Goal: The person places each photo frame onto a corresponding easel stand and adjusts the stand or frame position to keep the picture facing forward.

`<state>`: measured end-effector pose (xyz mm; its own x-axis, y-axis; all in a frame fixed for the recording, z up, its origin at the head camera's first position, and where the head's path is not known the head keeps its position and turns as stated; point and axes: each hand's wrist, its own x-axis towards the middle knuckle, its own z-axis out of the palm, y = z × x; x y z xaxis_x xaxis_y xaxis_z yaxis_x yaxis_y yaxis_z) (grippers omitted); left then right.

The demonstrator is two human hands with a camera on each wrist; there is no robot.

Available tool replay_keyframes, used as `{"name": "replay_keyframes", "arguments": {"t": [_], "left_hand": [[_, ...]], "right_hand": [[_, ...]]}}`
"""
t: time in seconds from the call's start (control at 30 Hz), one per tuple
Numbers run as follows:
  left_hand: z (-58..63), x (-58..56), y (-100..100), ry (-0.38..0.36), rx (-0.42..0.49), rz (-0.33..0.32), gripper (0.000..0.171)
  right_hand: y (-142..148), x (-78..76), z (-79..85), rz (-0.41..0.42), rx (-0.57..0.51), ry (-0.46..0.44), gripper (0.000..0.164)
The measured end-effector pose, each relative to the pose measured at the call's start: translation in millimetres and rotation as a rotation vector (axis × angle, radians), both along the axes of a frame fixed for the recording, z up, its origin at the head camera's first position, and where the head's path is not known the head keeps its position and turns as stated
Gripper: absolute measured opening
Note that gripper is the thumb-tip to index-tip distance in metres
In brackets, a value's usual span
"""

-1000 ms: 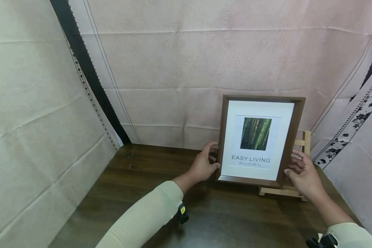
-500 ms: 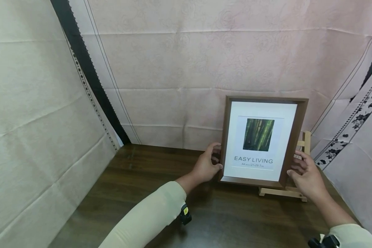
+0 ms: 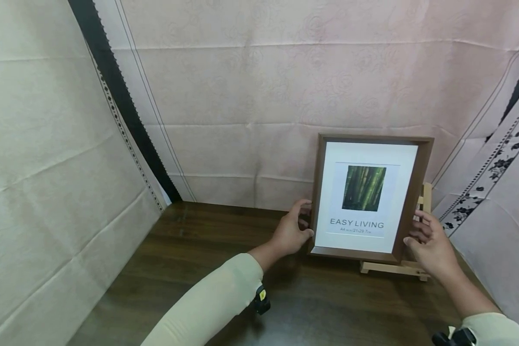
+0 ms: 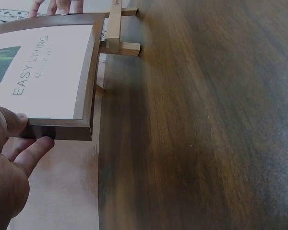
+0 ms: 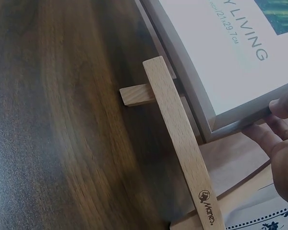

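Note:
A brown picture frame [image 3: 372, 196] with a white mat and a bamboo photo stands upright, leaning slightly back. My left hand [image 3: 290, 230] grips its left side low down, thumb in front and fingers behind. On the opposite side, my right hand [image 3: 432, 245] holds the lower right edge between thumb and fingers. Behind and below the frame is a small light wooden easel [image 3: 391, 268], mostly hidden by it in the head view. In the right wrist view the easel's front ledge [image 5: 182, 139] runs just in front of the frame's bottom edge.
Everything stands on a dark brown wooden table [image 3: 225, 226]. A pale cloth backdrop [image 3: 225, 96] rises at the back, with cloth walls left and right. The right cloth [image 3: 501, 168] carries a black floral border.
Both hands have shifted the picture frame a little to the right, so it covers more of the easel. The easel has stayed in place.

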<state>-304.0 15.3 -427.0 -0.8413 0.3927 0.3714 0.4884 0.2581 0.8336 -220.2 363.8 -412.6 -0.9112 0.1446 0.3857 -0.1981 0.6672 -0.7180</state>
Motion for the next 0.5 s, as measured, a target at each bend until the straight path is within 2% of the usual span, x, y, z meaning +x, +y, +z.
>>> {"name": "replay_keyframes", "arguments": {"t": [0.5], "left_hand": [[2.0,2.6,8.2,0.001,-0.008,0.008,0.08]], "right_hand": [[5.8,-0.5,-1.5,0.007,-0.016,0.04,0.077]]}}
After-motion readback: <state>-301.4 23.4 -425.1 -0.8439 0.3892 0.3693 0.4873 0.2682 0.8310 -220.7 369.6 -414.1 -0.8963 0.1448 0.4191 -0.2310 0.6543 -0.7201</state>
